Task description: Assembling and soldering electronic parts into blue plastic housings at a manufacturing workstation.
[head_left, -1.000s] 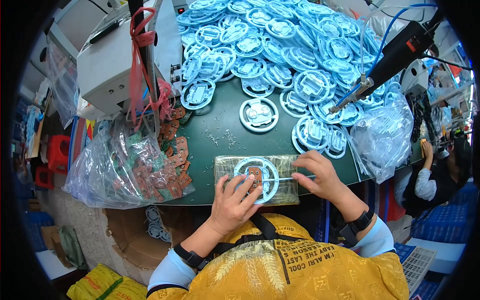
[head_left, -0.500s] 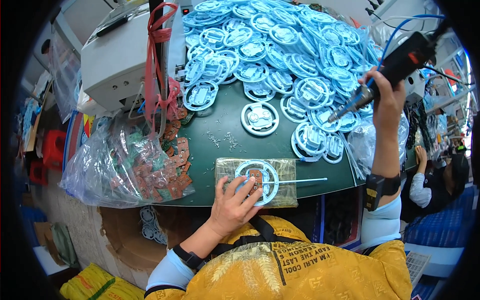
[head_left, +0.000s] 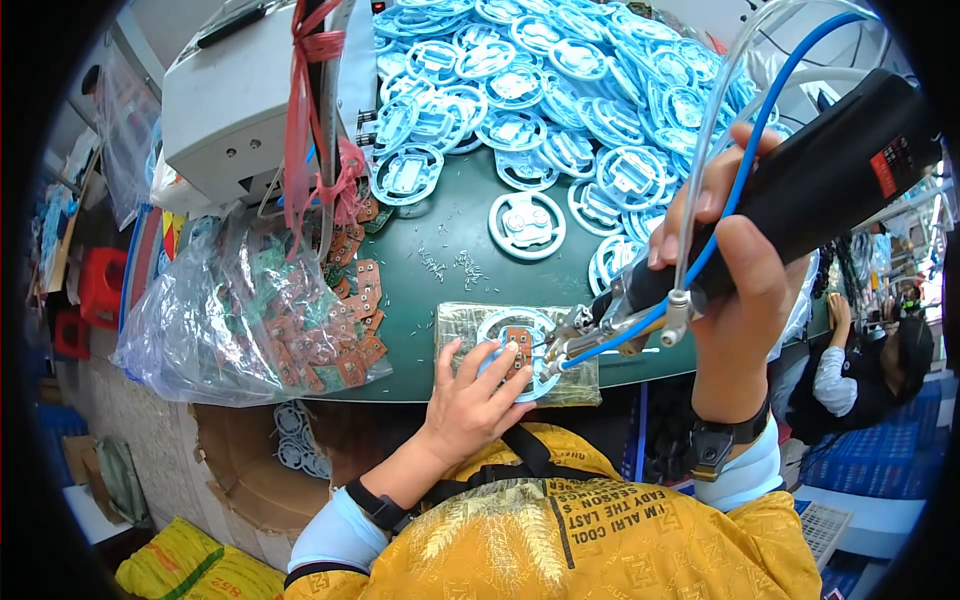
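My left hand (head_left: pixel 472 402) lies with fingers spread over a light blue plastic wheel-shaped part (head_left: pixel 497 319) and the small reddish-brown circuit board (head_left: pixel 519 334) in it. Under the part is a tape-wrapped block (head_left: pixel 455 322) at the table's near edge. My right hand (head_left: pixel 742 275) is wrapped round a black power screwdriver (head_left: pixel 825 165) with a blue hose and a clear tube. The screwdriver slants down to the left, its metal nose at the right side of the board. Whether the tip touches a screw is too small to tell.
Many light blue wheel parts (head_left: pixel 515 85) are heaped at the back. One wheel part (head_left: pixel 526 226) lies apart, beside scattered small screws (head_left: pixel 466 270). At left are a clear bag of circuit boards (head_left: pixel 215 335) and a grey machine (head_left: pixel 235 110). Another person (head_left: pixel 860 375) sits at far right.
My right hand has brought the screwdriver from the heap's right side down and left to the wheel part. My left hand stays on the board.
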A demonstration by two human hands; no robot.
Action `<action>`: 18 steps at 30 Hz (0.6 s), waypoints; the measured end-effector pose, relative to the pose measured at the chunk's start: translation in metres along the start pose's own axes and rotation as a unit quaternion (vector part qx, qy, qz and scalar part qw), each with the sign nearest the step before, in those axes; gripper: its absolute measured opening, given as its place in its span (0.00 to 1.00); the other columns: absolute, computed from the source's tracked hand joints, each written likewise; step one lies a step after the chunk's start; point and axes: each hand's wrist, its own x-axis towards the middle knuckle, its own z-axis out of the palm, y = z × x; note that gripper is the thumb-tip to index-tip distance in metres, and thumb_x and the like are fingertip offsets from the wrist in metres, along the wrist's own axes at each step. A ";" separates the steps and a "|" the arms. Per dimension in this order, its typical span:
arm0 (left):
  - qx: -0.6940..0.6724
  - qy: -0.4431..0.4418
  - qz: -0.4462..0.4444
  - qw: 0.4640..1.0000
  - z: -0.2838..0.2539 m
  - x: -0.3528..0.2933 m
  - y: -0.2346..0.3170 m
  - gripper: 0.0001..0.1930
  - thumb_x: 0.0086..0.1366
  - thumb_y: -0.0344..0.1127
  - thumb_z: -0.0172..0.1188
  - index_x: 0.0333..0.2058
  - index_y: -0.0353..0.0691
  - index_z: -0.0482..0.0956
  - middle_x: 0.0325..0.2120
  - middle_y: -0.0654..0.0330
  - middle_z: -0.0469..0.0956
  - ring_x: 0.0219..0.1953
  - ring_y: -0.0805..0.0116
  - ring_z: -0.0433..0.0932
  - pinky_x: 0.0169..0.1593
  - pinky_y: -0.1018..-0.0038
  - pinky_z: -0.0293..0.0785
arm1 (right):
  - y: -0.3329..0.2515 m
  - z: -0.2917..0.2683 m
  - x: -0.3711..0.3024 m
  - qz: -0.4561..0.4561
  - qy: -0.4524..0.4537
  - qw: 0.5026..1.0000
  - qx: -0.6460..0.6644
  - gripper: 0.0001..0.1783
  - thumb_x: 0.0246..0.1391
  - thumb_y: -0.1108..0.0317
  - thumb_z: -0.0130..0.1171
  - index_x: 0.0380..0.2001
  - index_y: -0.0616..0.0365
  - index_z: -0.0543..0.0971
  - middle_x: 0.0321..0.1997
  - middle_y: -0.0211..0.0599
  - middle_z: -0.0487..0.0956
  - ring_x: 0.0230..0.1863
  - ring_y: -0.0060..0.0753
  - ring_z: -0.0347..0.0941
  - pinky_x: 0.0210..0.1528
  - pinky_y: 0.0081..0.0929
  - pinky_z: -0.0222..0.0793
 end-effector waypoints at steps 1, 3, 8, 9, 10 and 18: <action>0.000 0.001 0.000 1.000 0.000 -0.001 0.000 0.22 0.50 0.46 0.72 0.43 0.46 0.82 0.53 0.57 0.74 0.58 0.55 0.69 0.62 0.46 0.55 | 0.002 0.001 -0.003 0.007 0.001 1.000 0.001 0.31 0.55 0.68 0.58 0.59 0.67 0.63 0.34 0.38 0.69 0.28 0.33 0.73 0.29 0.32 0.74; -0.002 0.001 0.000 1.000 0.000 -0.001 0.000 0.21 0.50 0.46 0.72 0.42 0.46 0.83 0.53 0.57 0.74 0.58 0.55 0.69 0.62 0.46 0.54 | 0.002 0.009 -0.005 0.025 0.042 0.996 0.075 0.27 0.50 0.79 0.60 0.54 0.66 0.66 0.33 0.38 0.75 0.26 0.33 0.77 0.30 0.28 0.74; -0.009 0.005 -0.007 1.000 -0.001 -0.002 -0.001 0.23 0.51 0.46 0.72 0.45 0.47 0.82 0.53 0.58 0.74 0.58 0.56 0.69 0.62 0.46 0.54 | -0.004 -0.001 -0.004 0.018 0.033 0.999 0.013 0.17 0.52 0.78 0.58 0.46 0.64 0.68 0.32 0.39 0.75 0.26 0.32 0.76 0.29 0.27 0.73; -0.010 0.005 -0.007 1.000 -0.001 -0.002 0.000 0.23 0.51 0.46 0.72 0.45 0.47 0.82 0.53 0.58 0.74 0.58 0.56 0.69 0.62 0.46 0.54 | -0.014 -0.003 0.000 0.002 0.061 0.997 -0.038 0.15 0.53 0.78 0.57 0.45 0.65 0.69 0.28 0.39 0.74 0.25 0.31 0.75 0.29 0.27 0.73; -0.013 0.005 -0.004 1.000 -0.001 -0.001 0.000 0.23 0.51 0.46 0.71 0.46 0.47 0.81 0.53 0.58 0.74 0.58 0.56 0.69 0.62 0.46 0.54 | -0.022 -0.010 0.005 -0.019 0.122 0.988 -0.096 0.14 0.53 0.77 0.58 0.43 0.66 0.70 0.26 0.40 0.75 0.24 0.31 0.75 0.29 0.28 0.74; 0.006 -0.002 0.003 1.000 0.008 0.012 0.005 0.24 0.52 0.46 0.71 0.47 0.48 0.80 0.52 0.58 0.74 0.58 0.57 0.68 0.63 0.45 0.52 | -0.060 -0.049 0.035 -0.105 0.116 0.954 -0.258 0.25 0.55 0.69 0.63 0.53 0.72 0.70 0.29 0.41 0.77 0.27 0.31 0.77 0.33 0.29 0.75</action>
